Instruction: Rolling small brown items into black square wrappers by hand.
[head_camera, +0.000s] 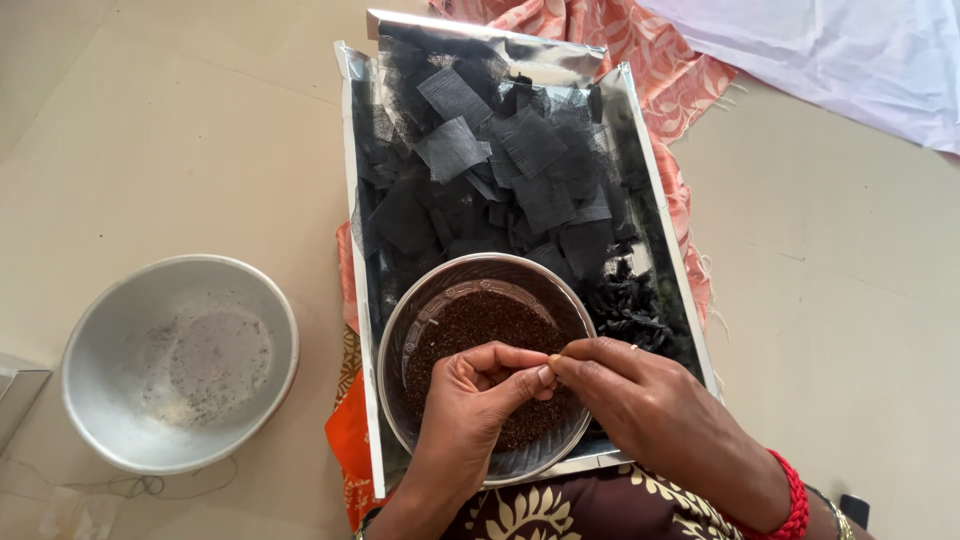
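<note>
My left hand (470, 400) and my right hand (650, 405) meet over a steel bowl (420, 310) filled with dark brown granules (480, 320). Their fingertips pinch together at a tiny pale object (553, 357), too small to identify. The bowl rests in a shiny silver tray (352, 150) on my lap. Behind the bowl the tray holds several black mesh fabric squares (500, 160). A heap of small dark bundles (630, 310) lies at the bowl's right. My right wrist wears a red bangle (795, 500).
A larger aluminium bowl (180, 360) with a few dark specks sits on the floor to the left. Orange patterned cloth (660, 50) lies under the tray. White sheeting (850, 50) covers the floor at top right. Thin thread (140, 487) lies near the big bowl.
</note>
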